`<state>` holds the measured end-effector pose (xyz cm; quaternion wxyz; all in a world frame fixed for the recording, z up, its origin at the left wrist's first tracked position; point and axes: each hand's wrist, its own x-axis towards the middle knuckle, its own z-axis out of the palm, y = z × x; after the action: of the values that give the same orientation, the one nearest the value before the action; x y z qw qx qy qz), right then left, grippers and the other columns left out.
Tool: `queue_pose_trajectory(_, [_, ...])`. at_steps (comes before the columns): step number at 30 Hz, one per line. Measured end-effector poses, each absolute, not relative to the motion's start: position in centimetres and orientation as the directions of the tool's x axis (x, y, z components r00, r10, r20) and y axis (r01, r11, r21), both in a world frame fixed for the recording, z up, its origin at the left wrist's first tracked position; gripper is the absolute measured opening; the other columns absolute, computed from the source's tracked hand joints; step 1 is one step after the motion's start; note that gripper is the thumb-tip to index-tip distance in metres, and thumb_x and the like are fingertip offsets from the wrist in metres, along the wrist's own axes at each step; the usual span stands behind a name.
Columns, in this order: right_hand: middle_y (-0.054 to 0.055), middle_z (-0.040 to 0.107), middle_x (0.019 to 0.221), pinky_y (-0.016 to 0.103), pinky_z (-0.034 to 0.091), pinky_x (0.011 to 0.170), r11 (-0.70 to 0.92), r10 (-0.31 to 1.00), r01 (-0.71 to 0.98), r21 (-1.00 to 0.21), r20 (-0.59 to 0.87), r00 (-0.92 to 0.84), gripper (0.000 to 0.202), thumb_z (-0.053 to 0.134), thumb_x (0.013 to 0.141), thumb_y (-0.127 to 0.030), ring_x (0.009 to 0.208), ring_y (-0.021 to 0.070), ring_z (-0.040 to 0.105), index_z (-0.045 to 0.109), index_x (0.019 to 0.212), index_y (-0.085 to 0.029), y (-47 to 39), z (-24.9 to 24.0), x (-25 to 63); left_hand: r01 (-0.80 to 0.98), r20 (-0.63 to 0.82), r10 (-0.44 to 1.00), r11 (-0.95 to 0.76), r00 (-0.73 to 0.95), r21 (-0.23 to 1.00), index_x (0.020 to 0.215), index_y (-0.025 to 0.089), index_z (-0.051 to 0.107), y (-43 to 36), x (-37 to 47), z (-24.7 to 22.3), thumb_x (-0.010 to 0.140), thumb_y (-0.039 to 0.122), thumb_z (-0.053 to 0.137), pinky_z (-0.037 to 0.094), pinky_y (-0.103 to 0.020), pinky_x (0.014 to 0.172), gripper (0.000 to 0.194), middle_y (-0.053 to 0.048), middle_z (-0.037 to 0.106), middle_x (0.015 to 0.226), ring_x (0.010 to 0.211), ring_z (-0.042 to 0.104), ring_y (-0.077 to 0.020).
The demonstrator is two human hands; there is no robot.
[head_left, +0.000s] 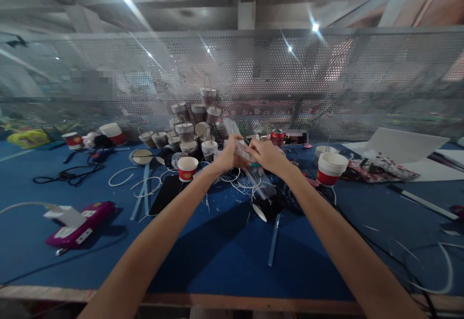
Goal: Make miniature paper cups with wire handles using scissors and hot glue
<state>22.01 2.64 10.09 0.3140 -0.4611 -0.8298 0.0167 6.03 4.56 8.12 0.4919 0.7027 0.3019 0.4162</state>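
Observation:
My left hand and my right hand are close together above the middle of the table. Both have their fingers closed on a long clear plastic sleeve. It slants from upper left to lower right, with a bit of green near my right fingers. What is inside it is too blurred to tell. Below its lower end lies a dark cup on its side. A translucent stick rests nearer to me. White cord lies in loops under my hands, among small white scraps.
Stacked small cups with wire handles stand behind my left hand, near a red-and-white paper cup. Nested paper cups and a red can are to the right. A purple power strip lies left. Perforated metal panel closes the back.

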Motion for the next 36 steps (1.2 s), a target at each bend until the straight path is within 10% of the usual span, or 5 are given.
queue_pose_trajectory(8, [0.000, 0.054, 0.054, 0.027, 0.041, 0.059, 0.512, 0.839, 0.653, -0.559, 0.489, -0.239, 0.018, 0.043, 0.086, -0.028, 0.055, 0.0134, 0.055, 0.045, 0.071, -0.019, 3.1, 10.4, 23.4, -0.005, 0.334, 0.777, -0.392, 0.534, 0.920, 0.119, 0.021, 0.045, 4.5, 4.6, 10.0, 0.061, 0.007, 0.068, 0.055, -0.026, 0.062, 0.064, -0.011, 0.060, 0.111, 0.071, 0.065, -0.0137])
queue_pose_trajectory(14, [0.006, 0.062, 0.073, 0.027, 0.047, 0.046, 0.263, 0.937, 0.416, -0.870, 0.127, -0.326, 0.029, 0.055, 0.077, -0.046, 0.054, 0.0151, 0.060, 0.045, 0.078, -0.019, 3.0, 10.0, 23.0, 0.097, 0.435, 0.820, -0.500, 0.372, 0.861, 0.110, 0.017, 0.052, 5.3, 4.5, 9.6, 0.065, 0.012, 0.066, 0.054, -0.022, 0.054, 0.047, -0.010, 0.055, 0.120, 0.066, 0.062, -0.0101])
queue_pose_trajectory(30, [0.004, 0.066, 0.059, 0.032, 0.054, 0.056, 0.172, 0.954, 0.318, -0.933, 0.077, -0.289, 0.012, 0.069, 0.064, -0.027, 0.058, 0.0190, 0.064, 0.065, 0.065, -0.016, 3.5, 9.1, 22.6, 0.022, 0.247, 0.807, -0.306, 0.536, 0.952, 0.107, 0.018, 0.054, 5.5, 5.0, 8.6, 0.063, 0.019, 0.072, 0.056, -0.034, 0.069, 0.047, -0.009, 0.066, 0.098, 0.078, 0.066, -0.0167])
queue_pose_trajectory(36, [0.009, 0.067, 0.060, 0.029, 0.051, 0.049, 0.189, 0.913, 0.692, -0.696, -0.135, -0.384, 0.030, 0.066, 0.068, -0.045, 0.053, 0.0179, 0.062, 0.064, 0.057, -0.016, 1.8, 12.0, 26.5, 0.097, 0.295, 0.863, -0.363, 0.409, 0.927, 0.104, 0.015, 0.056, 5.6, 4.5, 9.2, 0.054, 0.012, 0.076, 0.055, -0.027, 0.064, 0.053, -0.010, 0.066, 0.099, 0.078, 0.065, -0.0157])
